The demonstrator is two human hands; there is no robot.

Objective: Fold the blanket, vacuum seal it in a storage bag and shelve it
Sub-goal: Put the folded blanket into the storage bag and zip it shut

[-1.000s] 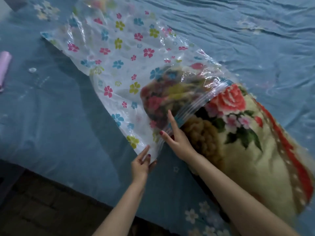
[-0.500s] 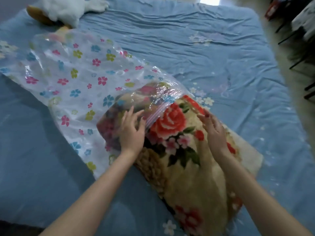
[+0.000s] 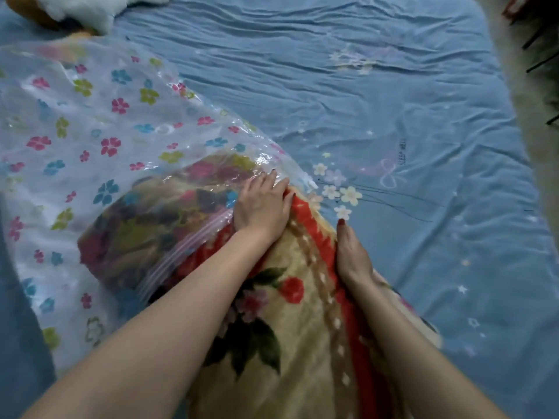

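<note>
A folded cream blanket (image 3: 290, 352) with red roses and a red border lies on the bed, its far end inside a clear storage bag (image 3: 90, 131) printed with small coloured flowers. The bag's zip rim (image 3: 187, 240) crosses the blanket at a slant. My left hand (image 3: 261, 204) lies flat, fingers straight, on the far corner of the bag mouth over the blanket. My right hand (image 3: 352, 252) presses with straight fingers against the blanket's right side along the red border.
Everything rests on a wrinkled blue bed sheet (image 3: 393, 116) with pale flower prints. A white and tan plush toy (image 3: 90, 10) sits at the far left corner. The bed's right edge and the floor (image 3: 532, 95) show at the far right.
My view swung right and closer. My left hand slid from the middle of the bag rim to its far right corner; my right hand dropped to the blanket's right side.
</note>
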